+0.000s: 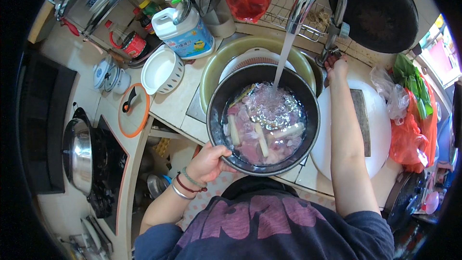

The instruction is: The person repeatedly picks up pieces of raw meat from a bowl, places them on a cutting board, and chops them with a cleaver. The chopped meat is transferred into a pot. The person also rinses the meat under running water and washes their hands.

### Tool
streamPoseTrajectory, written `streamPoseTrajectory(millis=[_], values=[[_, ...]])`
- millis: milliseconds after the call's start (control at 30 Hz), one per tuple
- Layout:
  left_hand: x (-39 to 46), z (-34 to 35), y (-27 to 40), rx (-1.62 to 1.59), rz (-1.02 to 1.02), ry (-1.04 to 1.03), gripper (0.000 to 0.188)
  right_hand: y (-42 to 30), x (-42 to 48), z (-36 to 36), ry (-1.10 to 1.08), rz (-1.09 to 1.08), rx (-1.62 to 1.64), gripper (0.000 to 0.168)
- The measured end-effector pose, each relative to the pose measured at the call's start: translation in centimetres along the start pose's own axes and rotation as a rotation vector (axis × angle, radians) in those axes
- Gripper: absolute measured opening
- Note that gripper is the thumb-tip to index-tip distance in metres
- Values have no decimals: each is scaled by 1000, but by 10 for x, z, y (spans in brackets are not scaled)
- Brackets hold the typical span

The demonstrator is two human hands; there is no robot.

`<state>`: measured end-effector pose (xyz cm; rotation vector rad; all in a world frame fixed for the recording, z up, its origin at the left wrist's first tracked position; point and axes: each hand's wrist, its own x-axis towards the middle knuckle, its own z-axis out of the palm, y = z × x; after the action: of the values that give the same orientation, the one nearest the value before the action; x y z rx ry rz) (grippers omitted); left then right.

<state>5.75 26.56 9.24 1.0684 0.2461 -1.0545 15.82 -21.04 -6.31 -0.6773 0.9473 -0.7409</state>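
My left hand (pixel 211 162) grips the near left rim of a dark metal pot (pixel 213 130), thumb over the edge. Inside the pot, pieces of raw meat (pixel 252 151) and several pale stalk pieces (pixel 261 140) lie in water. A stream runs into it from the curved chrome faucet (pixel 299 3). With my arm stretched forward, my right hand (pixel 335 65) is at the faucet's base, its fingers around the tap handle, which they partly cover. Under and behind the pot are an olive-green basin (pixel 209 76) and a white strainer basket (pixel 249 56).
A white round board (pixel 325 141) lies right of the pot, beside red plastic bags (pixel 408 144) and leafy greens (pixel 406 68). To the left stand a white bowl (pixel 153 70), a detergent jug (pixel 191 39) and an orange-rimmed lid (pixel 144 115). A black wok (pixel 375 18) leans behind.
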Motion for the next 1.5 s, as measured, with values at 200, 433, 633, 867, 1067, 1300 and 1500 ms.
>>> streamPoseTrajectory(millis=[200,433,633,867,1067,1300,1500], values=[[-1,0,1,34,-12,-18,34,-6,-5,-1,45,-27,166,25],[-1,0,-4,37,-7,43,34,-12,-45,16,188,-285,-16,18],[-1,0,-3,54,-18,-13,38,-24,-35,21,90,-769,-990,35],[-6,0,-7,83,-15,39,39,-69,-73,-3,-427,-626,-1089,33],[-7,-5,-1,57,6,75,37,-70,-252,-14,-993,-98,-1010,25],[-33,-65,48,4,41,34,45,-42,-291,45,-1131,-179,-871,27],[-54,-122,95,118,134,226,39,31,-303,90,-1262,-134,-755,27]])
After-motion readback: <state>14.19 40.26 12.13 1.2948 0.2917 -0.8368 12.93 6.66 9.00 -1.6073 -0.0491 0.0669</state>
